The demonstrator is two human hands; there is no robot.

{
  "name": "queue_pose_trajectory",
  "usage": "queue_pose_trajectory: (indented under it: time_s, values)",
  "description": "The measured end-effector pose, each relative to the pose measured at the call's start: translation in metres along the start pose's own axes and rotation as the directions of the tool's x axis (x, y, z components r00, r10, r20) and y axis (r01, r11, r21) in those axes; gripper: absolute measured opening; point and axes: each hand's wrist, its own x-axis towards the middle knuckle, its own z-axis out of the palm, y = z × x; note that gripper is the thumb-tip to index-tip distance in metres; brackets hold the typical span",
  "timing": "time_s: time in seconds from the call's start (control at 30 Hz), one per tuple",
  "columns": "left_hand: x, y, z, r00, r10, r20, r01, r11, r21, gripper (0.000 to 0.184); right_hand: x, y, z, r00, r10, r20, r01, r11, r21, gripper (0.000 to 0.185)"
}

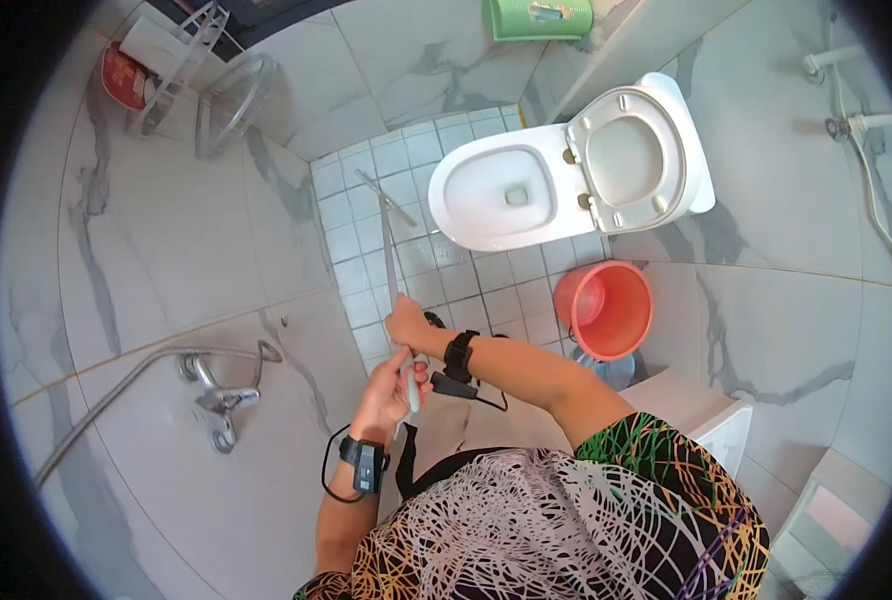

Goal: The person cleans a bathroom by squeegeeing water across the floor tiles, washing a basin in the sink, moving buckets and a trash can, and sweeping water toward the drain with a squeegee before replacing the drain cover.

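A long-handled floor squeegee (389, 250) reaches from my hands to the tiled floor, its narrow blade lying slantwise on the tiles left of the toilet. My right hand (409, 322) is wrapped round the middle of the pole. Lower down, near the handle's pale end, my left hand (394, 391) grips it with curled fingers. Both wrists wear black straps with small devices and cables. The white toilet (496, 190) has its lid and seat raised, and its bowl lies right of the blade.
An orange bucket (616, 310) stands below the toilet at right. On the left wall are a shower tap (226, 402) with a hose and a clear rack (236, 105). A green basket (541, 18) is at the top. White tiles (436, 265) look wet.
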Motion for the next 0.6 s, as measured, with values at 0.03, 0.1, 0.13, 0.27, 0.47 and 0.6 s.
queue_pose_trajectory:
  time_s: [0.03,0.1,0.13,0.27,0.47,0.6]
  values:
    - [0.007,0.015,0.003,0.996,-0.032,0.087,0.029,0.999,0.035,0.038,0.020,0.006,-0.003,0.992,-0.119,0.037,0.123,0.985,-0.120,0.016]
    - [0.030,0.038,0.014,0.995,-0.016,0.098,0.016,1.000,0.006,0.037,0.055,0.008,-0.014,0.990,-0.139,0.012,0.139,0.972,-0.188,0.016]
    - [0.041,0.050,0.024,0.994,-0.004,0.105,0.005,1.000,-0.011,0.036,0.073,0.004,-0.023,0.996,-0.054,-0.065,0.044,0.989,-0.142,0.016]
    - [0.059,0.096,0.066,0.986,0.062,0.156,-0.090,0.979,0.183,0.033,0.123,-0.017,-0.072,0.977,0.203,-0.070,-0.210,0.971,-0.112,0.014]
    - [0.125,0.162,0.125,0.968,0.026,0.248,-0.075,0.979,0.190,0.030,0.178,-0.039,-0.159,0.933,0.334,-0.135,-0.307,0.933,0.189,0.015]
    - [0.127,0.207,0.157,0.977,-0.006,0.211,-0.070,0.934,0.350,0.032,0.213,-0.041,-0.170,0.827,0.514,-0.230,-0.398,0.822,0.406,0.014]
